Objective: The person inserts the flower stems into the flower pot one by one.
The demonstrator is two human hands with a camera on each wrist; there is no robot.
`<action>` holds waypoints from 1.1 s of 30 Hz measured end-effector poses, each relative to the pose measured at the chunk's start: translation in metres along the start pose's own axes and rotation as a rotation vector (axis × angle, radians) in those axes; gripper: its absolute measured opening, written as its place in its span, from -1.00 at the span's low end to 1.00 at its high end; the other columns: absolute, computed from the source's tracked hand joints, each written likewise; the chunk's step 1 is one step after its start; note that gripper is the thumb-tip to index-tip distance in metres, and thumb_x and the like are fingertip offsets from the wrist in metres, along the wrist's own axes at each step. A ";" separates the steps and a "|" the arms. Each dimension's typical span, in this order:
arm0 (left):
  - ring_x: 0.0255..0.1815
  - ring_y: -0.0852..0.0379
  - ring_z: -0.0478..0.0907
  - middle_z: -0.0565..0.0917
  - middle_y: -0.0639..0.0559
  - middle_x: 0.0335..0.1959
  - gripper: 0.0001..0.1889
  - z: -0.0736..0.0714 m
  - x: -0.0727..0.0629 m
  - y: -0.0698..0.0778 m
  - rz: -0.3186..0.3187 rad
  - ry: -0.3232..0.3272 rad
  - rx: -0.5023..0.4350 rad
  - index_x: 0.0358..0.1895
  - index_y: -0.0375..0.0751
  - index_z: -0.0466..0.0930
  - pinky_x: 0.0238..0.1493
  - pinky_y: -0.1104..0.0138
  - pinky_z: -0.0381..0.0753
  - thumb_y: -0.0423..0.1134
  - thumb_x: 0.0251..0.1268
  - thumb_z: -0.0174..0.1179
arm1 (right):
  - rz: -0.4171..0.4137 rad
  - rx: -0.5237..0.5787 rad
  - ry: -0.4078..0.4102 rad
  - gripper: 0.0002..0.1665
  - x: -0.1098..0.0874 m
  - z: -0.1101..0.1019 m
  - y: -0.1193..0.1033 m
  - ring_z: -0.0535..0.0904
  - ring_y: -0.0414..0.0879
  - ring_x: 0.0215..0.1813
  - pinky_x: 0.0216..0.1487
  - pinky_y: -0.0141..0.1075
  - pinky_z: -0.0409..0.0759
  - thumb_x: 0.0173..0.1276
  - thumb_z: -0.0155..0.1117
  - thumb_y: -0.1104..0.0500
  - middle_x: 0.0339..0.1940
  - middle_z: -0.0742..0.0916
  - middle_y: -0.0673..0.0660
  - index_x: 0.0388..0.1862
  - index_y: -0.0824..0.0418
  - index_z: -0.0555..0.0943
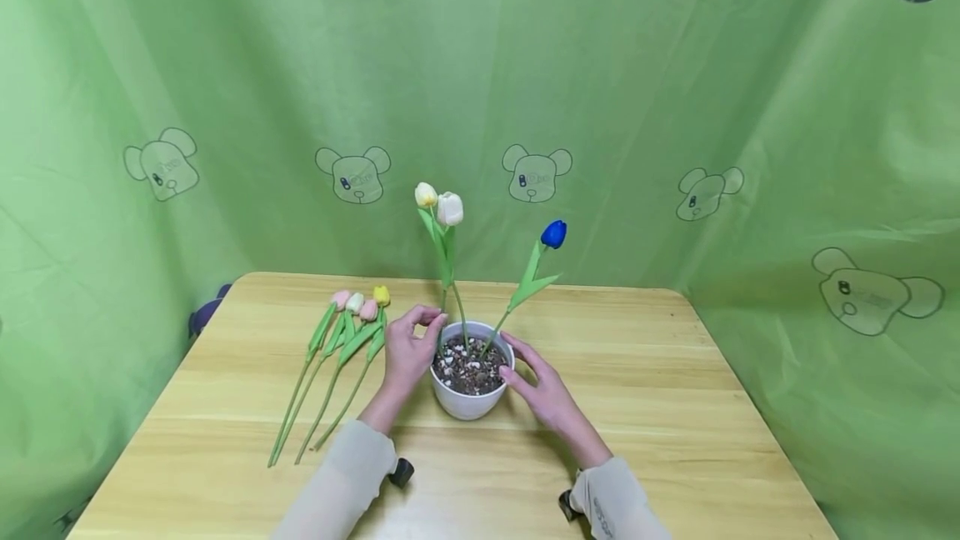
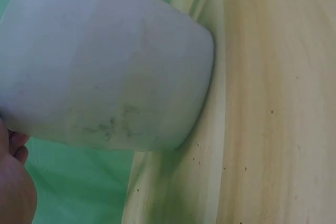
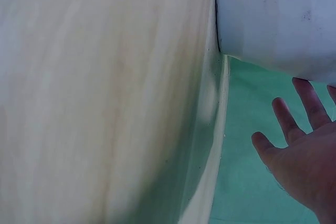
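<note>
A white flower pot [image 1: 468, 405] filled with soil stands on the table. My left hand [image 1: 411, 350] is at its left rim, thumb and index finger pinching the stem of a cream-yellow tulip [image 1: 425, 195]. Beside that flower, a white tulip [image 1: 450, 209] rises from the soil. On the right leans a blue tulip [image 1: 553, 234], its stem also in the soil. My right hand [image 1: 546, 390] rests against the pot's right side, thumb at the rim. The right wrist view shows that hand's fingers [image 3: 311, 103] spread and fairly straight beside the pot wall.
Left of the pot, several loose tulips lie on the wooden table [image 1: 675, 407], among them a yellow tulip [image 1: 382, 296] and a pink tulip [image 1: 368, 311]. A green curtain [image 1: 630, 107] with bear drawings hangs behind and along the sides.
</note>
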State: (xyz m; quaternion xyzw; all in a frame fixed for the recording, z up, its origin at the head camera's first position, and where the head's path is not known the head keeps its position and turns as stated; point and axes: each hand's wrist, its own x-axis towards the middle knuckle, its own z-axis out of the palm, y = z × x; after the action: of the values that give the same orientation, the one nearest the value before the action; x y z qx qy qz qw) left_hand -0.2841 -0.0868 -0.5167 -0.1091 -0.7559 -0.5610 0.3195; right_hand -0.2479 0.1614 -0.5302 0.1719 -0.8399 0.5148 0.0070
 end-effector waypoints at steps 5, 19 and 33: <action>-0.34 0.05 0.70 0.80 -0.09 -0.39 -0.93 0.000 0.000 0.001 -0.016 -0.008 -0.002 -0.26 -0.26 0.76 -0.20 0.33 0.76 -0.44 0.23 0.44 | 0.003 -0.002 0.003 -0.30 0.000 0.000 0.001 0.36 0.30 0.56 0.54 0.49 0.09 0.53 0.29 -0.01 0.51 0.54 0.19 0.59 -0.16 0.34; -0.33 -0.02 0.75 0.83 -0.13 -0.31 -0.79 0.001 0.002 -0.001 -0.067 -0.013 -0.010 -0.10 -0.31 0.75 -0.30 0.35 0.79 -0.32 0.24 0.48 | -0.007 0.012 0.002 -0.29 0.002 0.000 0.002 0.36 0.28 0.56 0.56 0.45 0.09 0.52 0.30 0.00 0.53 0.52 0.17 0.59 -0.14 0.34; -0.32 -0.03 0.75 0.83 -0.15 -0.24 -0.68 0.000 0.004 -0.002 -0.104 -0.054 -0.030 0.02 -0.29 0.72 -0.18 0.38 0.79 -0.38 0.20 0.49 | -0.020 0.016 -0.001 -0.29 0.001 0.002 0.004 0.38 0.28 0.55 0.57 0.41 0.12 0.54 0.28 0.04 0.54 0.51 0.19 0.61 -0.09 0.33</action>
State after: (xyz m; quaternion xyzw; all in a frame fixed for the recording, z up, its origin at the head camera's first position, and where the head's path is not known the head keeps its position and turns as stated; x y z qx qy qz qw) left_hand -0.2880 -0.0883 -0.5162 -0.0896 -0.7603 -0.5849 0.2680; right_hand -0.2500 0.1611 -0.5339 0.1807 -0.8340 0.5213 0.0105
